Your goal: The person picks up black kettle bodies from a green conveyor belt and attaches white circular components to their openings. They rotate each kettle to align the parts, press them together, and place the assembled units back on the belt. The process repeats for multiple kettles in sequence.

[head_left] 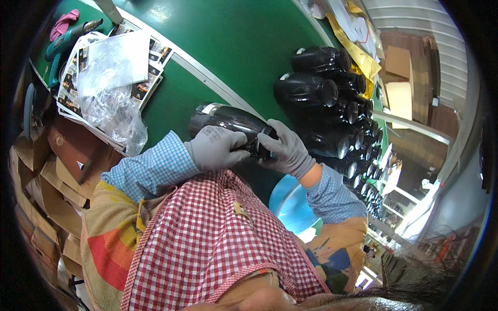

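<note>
A glossy black jar (228,116) lies on its side over the green table edge in front of me, its narrower mouth end pointing toward me and to the right. A pale band runs round its far end. My left hand (215,149), in a grey glove, is closed at the jar's near side, thumb and forefinger by the neck. From the right, my gloved right hand (288,149) curls its fingers round the mouth end. The gloves partly hide the neck, and any small piece between the fingertips cannot be made out.
Many similar black jars (306,90) lie in rows at the right. Clear plastic bags (111,111) rest on printed sheets (153,54) at the left, beside a green heat gun (70,40) and a pink cloth (64,24). A blue basin (298,205) stands below my right forearm.
</note>
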{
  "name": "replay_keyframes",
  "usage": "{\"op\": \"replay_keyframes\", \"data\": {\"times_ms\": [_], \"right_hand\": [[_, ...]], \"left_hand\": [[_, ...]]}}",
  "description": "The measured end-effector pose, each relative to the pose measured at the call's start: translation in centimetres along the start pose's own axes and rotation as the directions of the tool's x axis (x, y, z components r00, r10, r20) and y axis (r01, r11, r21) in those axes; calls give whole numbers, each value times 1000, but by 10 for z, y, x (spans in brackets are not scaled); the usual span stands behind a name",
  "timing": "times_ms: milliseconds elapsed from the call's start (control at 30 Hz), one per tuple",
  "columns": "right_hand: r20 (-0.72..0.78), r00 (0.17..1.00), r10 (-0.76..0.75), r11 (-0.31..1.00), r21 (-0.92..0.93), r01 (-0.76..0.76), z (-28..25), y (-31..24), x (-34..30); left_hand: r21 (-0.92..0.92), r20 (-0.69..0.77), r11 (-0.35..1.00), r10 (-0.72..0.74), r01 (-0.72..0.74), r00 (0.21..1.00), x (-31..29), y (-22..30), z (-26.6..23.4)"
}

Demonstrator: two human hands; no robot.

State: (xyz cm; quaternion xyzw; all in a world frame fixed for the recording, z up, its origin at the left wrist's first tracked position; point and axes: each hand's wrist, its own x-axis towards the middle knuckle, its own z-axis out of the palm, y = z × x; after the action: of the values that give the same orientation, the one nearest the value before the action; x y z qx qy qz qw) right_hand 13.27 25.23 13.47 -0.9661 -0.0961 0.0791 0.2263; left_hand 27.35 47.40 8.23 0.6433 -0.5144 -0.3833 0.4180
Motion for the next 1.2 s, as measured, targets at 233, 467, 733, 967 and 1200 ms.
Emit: {"op": "replay_keyframes", "data": {"times_ms": [233, 467, 733, 967, 1200], "right_hand": [[174, 837, 518, 854, -159, -495, -15, -27, 21], [191, 767, 613, 788, -80, -610, -26, -30, 22], [121, 759, 640, 742, 160, -652, -30, -35, 4], [-13, 962, 274, 957, -96, -274, -21, -25, 7], [-54, 993, 103, 951, -288, -115, -24, -22, 10]], "left_hand": [[-50, -80, 997, -67, 63, 995, -1, 3, 1], [-63, -55, 994, -94, 91, 994, -3, 3, 4], [-68, -112, 995, -75, 68, 991, -5, 2, 4], [-47, -95, 999, -14, 9, 995, -7, 2, 6], [-68, -85, 998, -15, 9, 996, -8, 1, 3]]}}
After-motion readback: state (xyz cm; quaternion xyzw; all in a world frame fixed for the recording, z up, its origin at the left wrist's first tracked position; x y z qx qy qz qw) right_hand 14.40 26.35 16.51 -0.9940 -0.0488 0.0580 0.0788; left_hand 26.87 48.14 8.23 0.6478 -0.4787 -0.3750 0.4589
